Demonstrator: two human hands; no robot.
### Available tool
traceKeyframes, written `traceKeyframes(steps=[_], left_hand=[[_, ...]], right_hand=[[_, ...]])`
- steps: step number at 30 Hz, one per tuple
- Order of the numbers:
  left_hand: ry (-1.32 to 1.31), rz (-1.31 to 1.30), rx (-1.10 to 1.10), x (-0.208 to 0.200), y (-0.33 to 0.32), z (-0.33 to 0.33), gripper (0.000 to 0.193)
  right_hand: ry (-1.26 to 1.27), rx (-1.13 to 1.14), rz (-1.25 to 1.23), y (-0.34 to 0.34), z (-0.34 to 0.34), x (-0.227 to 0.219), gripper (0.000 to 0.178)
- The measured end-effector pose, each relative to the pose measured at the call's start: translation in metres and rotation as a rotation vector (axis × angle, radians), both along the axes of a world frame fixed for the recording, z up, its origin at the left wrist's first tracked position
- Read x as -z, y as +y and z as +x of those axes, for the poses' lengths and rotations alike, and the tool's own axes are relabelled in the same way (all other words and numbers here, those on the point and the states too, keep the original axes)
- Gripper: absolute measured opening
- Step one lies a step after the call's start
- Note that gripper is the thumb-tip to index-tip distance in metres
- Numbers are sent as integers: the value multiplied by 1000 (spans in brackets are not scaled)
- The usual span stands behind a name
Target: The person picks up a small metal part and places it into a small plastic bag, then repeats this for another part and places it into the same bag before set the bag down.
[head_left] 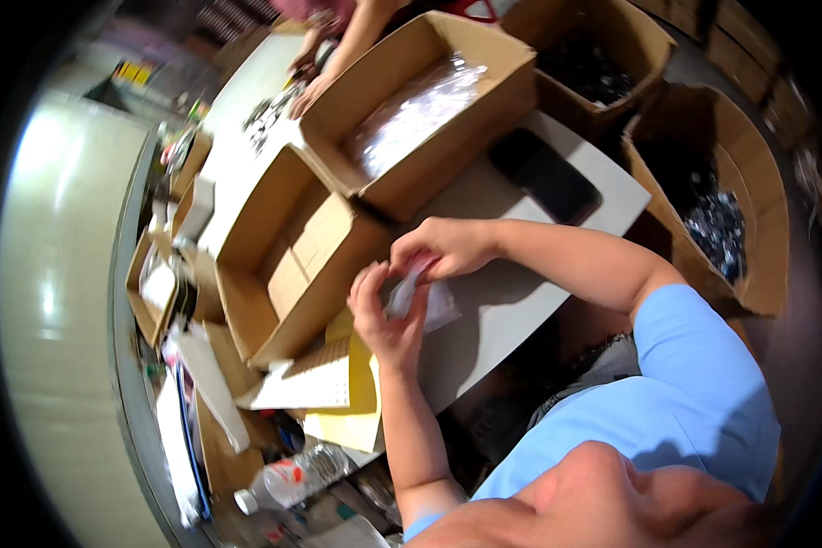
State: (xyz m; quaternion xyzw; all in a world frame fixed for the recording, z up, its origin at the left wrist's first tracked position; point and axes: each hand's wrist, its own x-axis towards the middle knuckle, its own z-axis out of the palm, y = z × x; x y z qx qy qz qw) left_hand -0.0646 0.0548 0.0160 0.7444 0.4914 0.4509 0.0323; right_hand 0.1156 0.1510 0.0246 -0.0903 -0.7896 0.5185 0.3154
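Note:
A small clear plastic bag (440,308) is between my hands, above the near edge of the white table. The thumb and fingers of my right hand (446,247) pinch its upper end. My left hand (388,320) curls around the bag's left side, its thumb against the plastic and its fingertips close to the right hand. Whatever the bag contains is too blurred to make out. Just left of my hands stands an open cardboard box (288,265) with flat cardboard pieces inside.
Another cardboard box (420,100) holds clear plastic bags. A black phone (546,175) lies on the table (484,342). Cartons (763,201) with dark, shiny pieces stand at the right. Yellow paper (363,402) and a plastic bottle (294,477) are nearer. Another person's hands (315,91) work beyond.

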Motion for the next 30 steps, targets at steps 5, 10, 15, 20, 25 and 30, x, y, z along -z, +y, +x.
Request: traceKeyframes(steps=[5,10,15,20,25,30], left_hand=[[-294,-258,-65,-9,-3,18,58],[-185,-328,-204,13,8,3,42],[-288,-319,-153,12,8,15,56],[-288,-283,-124,27,11,6,45],[-456,-222,-74,30,10,2,22],[-1296,-284,438,40,12,1,20]], right_hand=[[9,217,-14,-1,4,6,21],[-58,347,59,10,4,18,42],[-148,337,-28,13,6,17,57],[-181,267,11,7,0,21,64],[-9,347,118,-3,-15,28,30],[345,615,535,-52,-31,15,21]])
